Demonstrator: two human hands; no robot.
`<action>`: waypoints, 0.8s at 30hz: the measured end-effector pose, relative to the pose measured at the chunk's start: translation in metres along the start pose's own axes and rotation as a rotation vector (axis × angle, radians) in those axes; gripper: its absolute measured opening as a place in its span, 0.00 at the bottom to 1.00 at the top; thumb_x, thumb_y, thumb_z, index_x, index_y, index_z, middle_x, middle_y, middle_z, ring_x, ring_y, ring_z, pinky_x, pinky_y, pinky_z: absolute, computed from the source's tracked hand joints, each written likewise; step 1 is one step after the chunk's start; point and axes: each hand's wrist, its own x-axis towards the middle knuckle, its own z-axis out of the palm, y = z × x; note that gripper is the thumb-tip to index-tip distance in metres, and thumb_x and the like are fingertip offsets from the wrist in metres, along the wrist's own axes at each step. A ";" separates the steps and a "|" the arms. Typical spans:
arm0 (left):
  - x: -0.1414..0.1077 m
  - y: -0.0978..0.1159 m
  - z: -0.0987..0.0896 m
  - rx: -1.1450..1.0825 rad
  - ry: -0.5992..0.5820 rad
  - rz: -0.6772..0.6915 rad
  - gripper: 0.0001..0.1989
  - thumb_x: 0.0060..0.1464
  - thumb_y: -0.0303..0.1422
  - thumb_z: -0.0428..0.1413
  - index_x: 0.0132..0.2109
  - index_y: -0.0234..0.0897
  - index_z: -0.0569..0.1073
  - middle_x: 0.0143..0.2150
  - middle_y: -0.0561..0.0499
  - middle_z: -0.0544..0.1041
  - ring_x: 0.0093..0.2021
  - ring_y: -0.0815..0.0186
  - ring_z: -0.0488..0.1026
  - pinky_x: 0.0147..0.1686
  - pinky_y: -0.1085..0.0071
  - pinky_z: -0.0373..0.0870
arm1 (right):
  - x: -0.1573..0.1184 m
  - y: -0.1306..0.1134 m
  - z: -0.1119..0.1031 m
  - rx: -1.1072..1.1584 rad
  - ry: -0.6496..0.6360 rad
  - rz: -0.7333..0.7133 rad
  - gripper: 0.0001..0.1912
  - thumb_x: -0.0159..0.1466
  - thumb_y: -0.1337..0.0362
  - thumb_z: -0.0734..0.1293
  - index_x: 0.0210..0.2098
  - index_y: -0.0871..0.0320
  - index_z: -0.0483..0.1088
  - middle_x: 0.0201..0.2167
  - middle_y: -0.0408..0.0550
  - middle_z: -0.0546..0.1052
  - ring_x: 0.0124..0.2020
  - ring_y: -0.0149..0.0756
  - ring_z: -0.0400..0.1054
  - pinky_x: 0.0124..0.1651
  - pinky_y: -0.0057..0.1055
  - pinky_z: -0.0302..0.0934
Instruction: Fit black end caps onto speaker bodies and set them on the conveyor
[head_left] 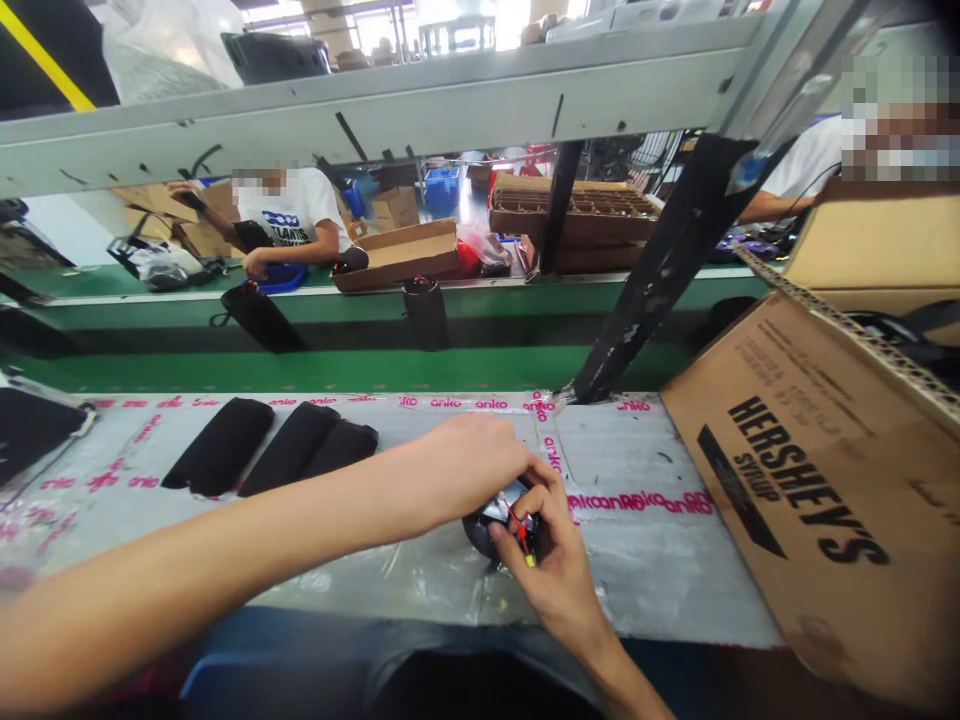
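Note:
My left hand [472,465] comes in from the left and rests over a small black item wrapped in shiny clear plastic [487,520], holding it against the bench. My right hand [555,575] is curled at the item's right side, its fingers pinching a thin red wire [521,530] that ends in a small yellow connector [530,560]. Several black fabric pouches [289,448] lie in a row to the left of my left forearm. The bench top [637,570] under my hands is covered in plastic sheet and pink-printed "anko" tape.
A large open Hershey's Syrup cardboard box [817,480] stands at the right. A black post [660,270] rises behind the bench. Beyond a green conveyor [337,370], a co-worker [292,215] handles items near an open cardboard box [397,255].

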 end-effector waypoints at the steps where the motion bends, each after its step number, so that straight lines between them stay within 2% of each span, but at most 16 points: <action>1: -0.006 -0.001 0.002 0.029 -0.031 -0.020 0.08 0.64 0.24 0.62 0.35 0.35 0.83 0.29 0.45 0.82 0.33 0.55 0.84 0.40 0.66 0.77 | -0.001 0.000 0.002 -0.013 0.014 -0.006 0.09 0.68 0.66 0.72 0.36 0.52 0.67 0.64 0.54 0.68 0.71 0.52 0.64 0.71 0.51 0.59; 3: -0.018 -0.004 0.005 0.106 -0.092 -0.063 0.10 0.68 0.25 0.58 0.39 0.34 0.83 0.31 0.43 0.84 0.33 0.53 0.84 0.37 0.65 0.77 | -0.002 0.000 0.005 -0.035 0.025 -0.015 0.08 0.68 0.67 0.71 0.37 0.51 0.67 0.66 0.54 0.67 0.72 0.51 0.63 0.72 0.53 0.57; 6: -0.028 -0.004 0.009 0.164 -0.110 -0.105 0.12 0.69 0.26 0.54 0.41 0.33 0.83 0.32 0.41 0.85 0.33 0.51 0.85 0.34 0.63 0.77 | -0.003 -0.002 0.010 -0.066 0.033 -0.019 0.07 0.69 0.67 0.70 0.39 0.51 0.67 0.67 0.55 0.68 0.71 0.52 0.63 0.71 0.53 0.58; 12: -0.022 0.003 0.010 0.144 -0.144 -0.144 0.12 0.64 0.23 0.55 0.35 0.32 0.82 0.29 0.40 0.84 0.30 0.49 0.84 0.30 0.64 0.75 | -0.008 -0.005 0.012 -0.069 0.052 -0.035 0.07 0.69 0.66 0.70 0.42 0.50 0.66 0.68 0.55 0.67 0.71 0.52 0.63 0.70 0.51 0.59; 15: -0.020 0.003 0.009 0.125 -0.113 -0.153 0.10 0.62 0.21 0.57 0.34 0.33 0.81 0.27 0.43 0.82 0.30 0.52 0.84 0.32 0.65 0.76 | -0.007 -0.007 0.012 -0.051 0.027 -0.050 0.07 0.68 0.67 0.70 0.43 0.51 0.67 0.68 0.56 0.66 0.72 0.52 0.62 0.70 0.50 0.59; 20: -0.017 0.001 0.007 0.111 -0.071 -0.159 0.09 0.61 0.20 0.57 0.39 0.33 0.82 0.32 0.43 0.82 0.35 0.51 0.85 0.39 0.63 0.79 | -0.009 -0.010 0.012 -0.006 -0.018 -0.050 0.12 0.64 0.70 0.70 0.44 0.51 0.66 0.68 0.54 0.65 0.71 0.51 0.61 0.69 0.47 0.58; 22: -0.016 0.000 0.005 0.096 -0.080 -0.175 0.10 0.61 0.20 0.57 0.39 0.34 0.83 0.32 0.43 0.83 0.35 0.51 0.85 0.38 0.64 0.78 | -0.012 -0.010 0.005 0.054 -0.052 -0.031 0.15 0.65 0.67 0.70 0.50 0.50 0.67 0.70 0.54 0.64 0.74 0.52 0.59 0.71 0.48 0.56; 24: -0.020 0.000 0.004 0.062 -0.086 -0.209 0.11 0.63 0.22 0.56 0.39 0.35 0.83 0.33 0.42 0.84 0.35 0.50 0.85 0.37 0.64 0.78 | -0.009 -0.008 -0.007 0.160 -0.105 0.001 0.22 0.67 0.61 0.69 0.59 0.48 0.66 0.74 0.54 0.62 0.76 0.54 0.57 0.73 0.51 0.56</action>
